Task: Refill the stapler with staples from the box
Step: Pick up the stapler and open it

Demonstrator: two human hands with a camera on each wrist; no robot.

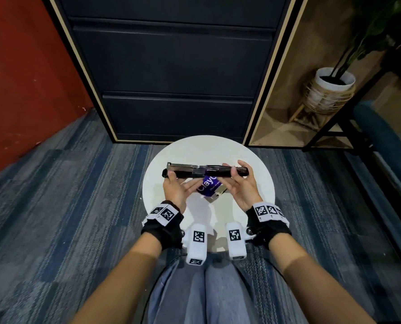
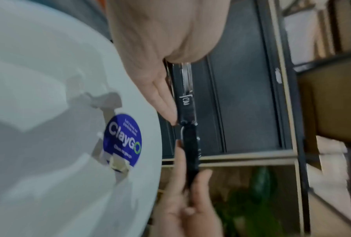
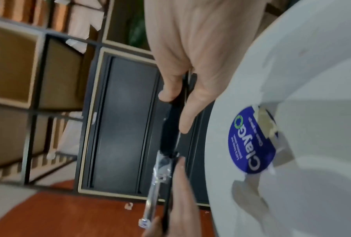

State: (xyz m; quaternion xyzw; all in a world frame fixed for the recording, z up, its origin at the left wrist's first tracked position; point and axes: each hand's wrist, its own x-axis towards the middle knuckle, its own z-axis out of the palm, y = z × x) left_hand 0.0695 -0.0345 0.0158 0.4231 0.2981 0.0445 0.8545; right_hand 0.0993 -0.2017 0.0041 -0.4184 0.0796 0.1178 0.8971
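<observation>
A black stapler (image 1: pixel 206 171) is held level above the round white table (image 1: pixel 253 183), swung open into one long line. Its shiny metal staple rail (image 1: pixel 183 166) points left. My left hand (image 1: pixel 178 181) holds the left half between thumb and straight fingers (image 2: pixel 164 102). My right hand (image 1: pixel 237 176) pinches the black right half, thumb (image 3: pixel 166 94) on one side and fingers on the other. A small pale box-like thing (image 2: pixel 118 163) lies on the table at the edge of a blue round sticker (image 2: pixel 121 139); what it is stays unclear.
A dark drawer cabinet (image 1: pixel 171 66) stands right behind the table. A potted plant (image 1: pixel 332 90) and a black metal frame (image 1: pixel 335 127) are at the right. A red wall (image 1: pixel 19 90) is at the left. Striped carpet (image 1: pixel 66 206) surrounds the table.
</observation>
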